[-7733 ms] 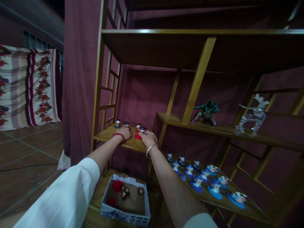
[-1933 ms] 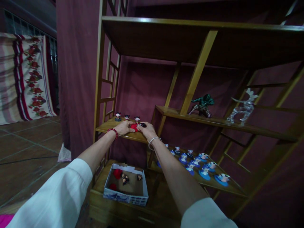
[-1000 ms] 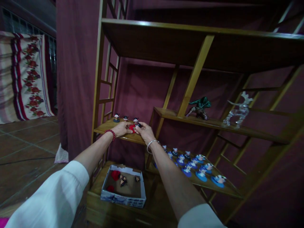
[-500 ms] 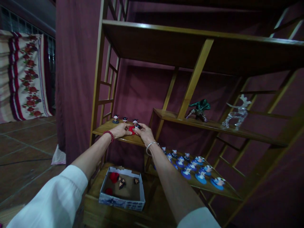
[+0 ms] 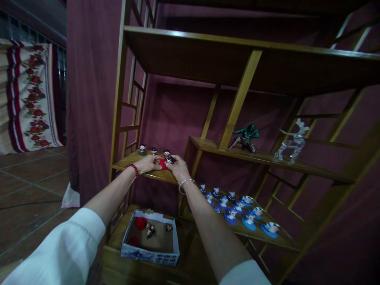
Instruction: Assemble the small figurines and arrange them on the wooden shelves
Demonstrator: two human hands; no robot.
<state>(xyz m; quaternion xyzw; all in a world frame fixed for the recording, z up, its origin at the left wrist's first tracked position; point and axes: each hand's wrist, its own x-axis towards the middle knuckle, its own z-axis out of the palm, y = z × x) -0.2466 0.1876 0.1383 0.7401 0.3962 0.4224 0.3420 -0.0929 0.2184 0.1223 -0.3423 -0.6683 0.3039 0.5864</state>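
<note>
Over the left shelf board (image 5: 118,163), my two hands meet around a small doll figurine. My left hand (image 5: 148,164), with a red bead bracelet at the wrist, is closed on a red round base (image 5: 163,164). My right hand (image 5: 179,169), wearing a silver bangle, pinches the black-haired figurine (image 5: 170,159) against that base. Whether the two parts are joined is hidden by the fingers. Behind my hands stand three similar figurines: one at the left (image 5: 142,149), a middle one (image 5: 153,151) and one at the right (image 5: 166,152).
Below sits an open cardboard box (image 5: 150,255) with red bases (image 5: 140,223) and dark figurine pieces (image 5: 150,229). Several blue-based figurines (image 5: 230,216) fill the lower right shelf. A green-and-brown figure (image 5: 247,137) and a clear deer ornament (image 5: 292,141) stand higher up.
The view has shifted slightly, so everything sits a little further left. Both hands stay together on the figurine and red base, with the figurine's tilt only slightly altered.
</note>
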